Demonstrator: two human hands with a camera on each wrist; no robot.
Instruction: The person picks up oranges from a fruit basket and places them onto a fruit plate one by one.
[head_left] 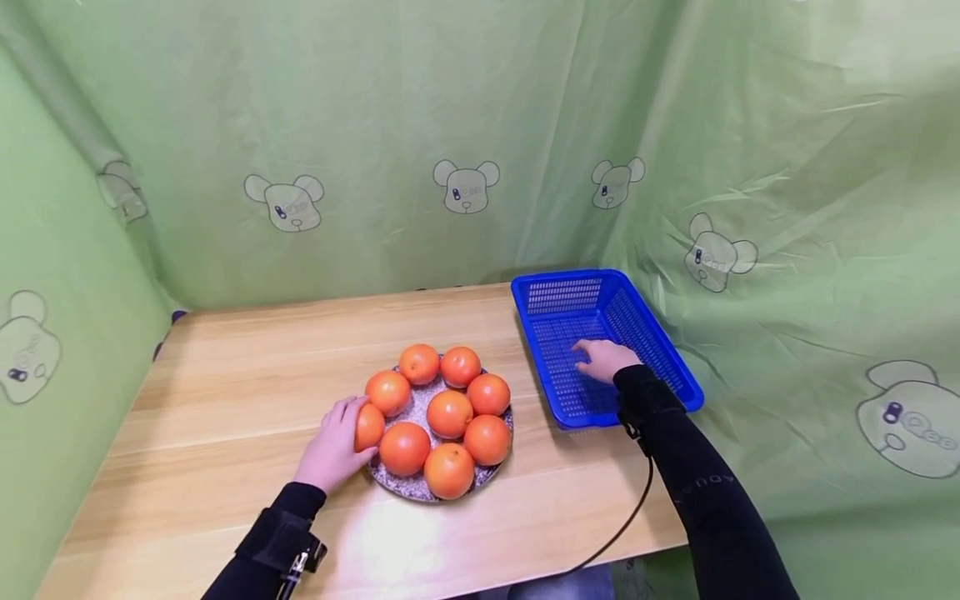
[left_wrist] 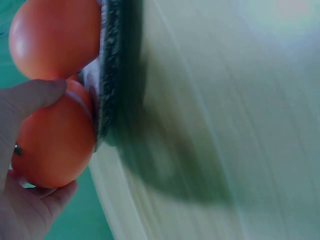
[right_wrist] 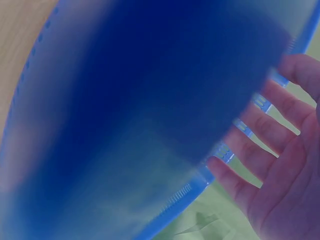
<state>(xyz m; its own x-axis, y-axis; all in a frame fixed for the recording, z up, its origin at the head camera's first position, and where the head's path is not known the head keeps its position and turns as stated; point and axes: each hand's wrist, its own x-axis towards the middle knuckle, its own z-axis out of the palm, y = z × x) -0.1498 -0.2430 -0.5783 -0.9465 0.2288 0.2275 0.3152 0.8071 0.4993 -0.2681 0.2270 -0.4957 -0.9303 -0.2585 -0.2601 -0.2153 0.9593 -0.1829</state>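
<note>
At the left edge of a round speckled plate (head_left: 420, 404), my left hand (head_left: 335, 447) grips an orange (head_left: 369, 427). In the left wrist view, the thumb lies over the top of that orange (left_wrist: 57, 142) and fingers curl round its far side; a small green stem spot shows. Several more oranges (head_left: 405, 448) sit on the plate, one (left_wrist: 55, 37) close beside the thumb. My right hand (head_left: 606, 360) hovers over a blue plastic basket (head_left: 536, 350), holding nothing. The right wrist view shows its fingers (right_wrist: 265, 125) spread and nearly straight.
Plate and basket stand on a wooden table (head_left: 247, 367), the basket at the back right. Green curtains (head_left: 375, 100) with bear-head prints hang behind and at both sides. A black cable (head_left: 622, 525) runs from the right wrist past the table's front edge.
</note>
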